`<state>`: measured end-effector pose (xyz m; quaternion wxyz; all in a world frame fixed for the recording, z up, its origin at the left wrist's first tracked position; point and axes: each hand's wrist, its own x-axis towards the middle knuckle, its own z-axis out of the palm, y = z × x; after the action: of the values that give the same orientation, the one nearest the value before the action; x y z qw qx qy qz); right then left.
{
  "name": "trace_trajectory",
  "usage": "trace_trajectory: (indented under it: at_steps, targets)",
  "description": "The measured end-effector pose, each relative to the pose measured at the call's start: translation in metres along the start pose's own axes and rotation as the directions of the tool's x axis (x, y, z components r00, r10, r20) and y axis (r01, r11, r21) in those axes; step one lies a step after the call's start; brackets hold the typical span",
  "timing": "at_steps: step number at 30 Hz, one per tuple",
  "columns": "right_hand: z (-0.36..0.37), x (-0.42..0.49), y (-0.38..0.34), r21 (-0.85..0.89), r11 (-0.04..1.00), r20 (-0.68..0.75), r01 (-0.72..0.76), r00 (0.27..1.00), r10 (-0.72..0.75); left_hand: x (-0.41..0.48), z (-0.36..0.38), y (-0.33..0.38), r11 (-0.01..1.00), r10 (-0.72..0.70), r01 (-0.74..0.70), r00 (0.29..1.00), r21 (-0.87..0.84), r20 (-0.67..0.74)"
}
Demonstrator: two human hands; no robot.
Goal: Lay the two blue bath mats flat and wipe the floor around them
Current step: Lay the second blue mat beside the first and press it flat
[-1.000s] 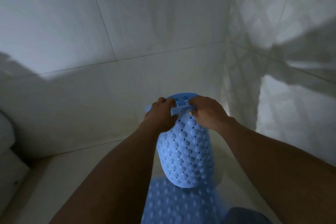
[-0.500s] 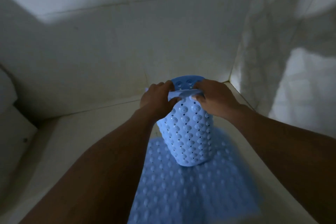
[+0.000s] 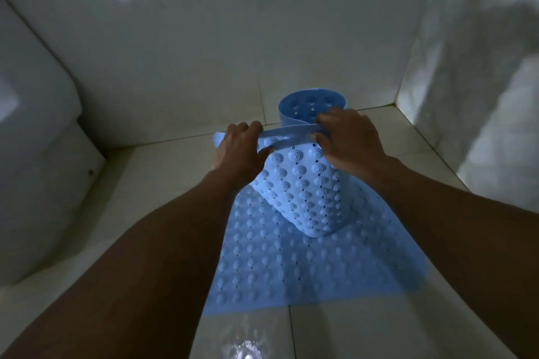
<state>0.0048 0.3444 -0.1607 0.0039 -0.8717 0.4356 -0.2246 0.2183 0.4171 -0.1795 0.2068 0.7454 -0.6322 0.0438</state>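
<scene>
While left hand (image 3: 239, 151), right hand (image 3: 350, 140) grip one rolled mat (image 3: 303, 192) | one flat mat (image 3: 277, 265)

L hand (image 3: 239, 151) & R hand (image 3: 348, 137) are gripping the top edge of 1 curled blue mat (image 3: 303, 192), standing upright over the 2nd mat (image 3: 291, 265), which is lying flat on the tiled floor (image 3: 163, 183).

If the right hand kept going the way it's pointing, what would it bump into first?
The right hand would probably meet the curled far end of the rolled blue mat it grips; behind that, the tiled wall. Depth is unclear.
</scene>
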Motion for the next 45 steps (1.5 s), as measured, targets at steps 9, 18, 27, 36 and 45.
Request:
trace_trajectory:
  at_steps: [9, 18, 27, 36, 45]
  targets:
    - [-0.038, -0.036, -0.032, -0.301, 0.938, -0.114, 0.172, 0.970, -0.214, -0.063, -0.052, 0.008, 0.997, -0.076, 0.076, 0.997, -0.004, 0.010]
    - [-0.033, -0.076, -0.075, -0.196, 0.948, 0.006, 0.251, 0.967, -0.255, -0.114, -0.083, -0.023, 0.996, 0.080, -0.081, 0.996, 0.040, 0.036]
    - [-0.075, -0.105, -0.149, -0.059, 0.980, 0.272, 0.188, 0.948, -0.166, -0.191, -0.139, -0.041, 0.999, 0.017, -0.019, 0.999, 0.031, 0.045]
    - [-0.035, -0.116, -0.191, -0.048, 0.982, 0.679, 0.182, 0.727, -0.101, -0.223, -0.116, -0.073, 0.985, -0.174, 0.162, 0.883, 0.065, 0.436]
    - [0.152, -0.165, -0.178, -0.166, 0.974, 0.732, 0.154, 0.681, 0.017, -0.274, 0.041, -0.124, 0.968, -0.229, 0.237, 0.724, 0.078, 0.651]
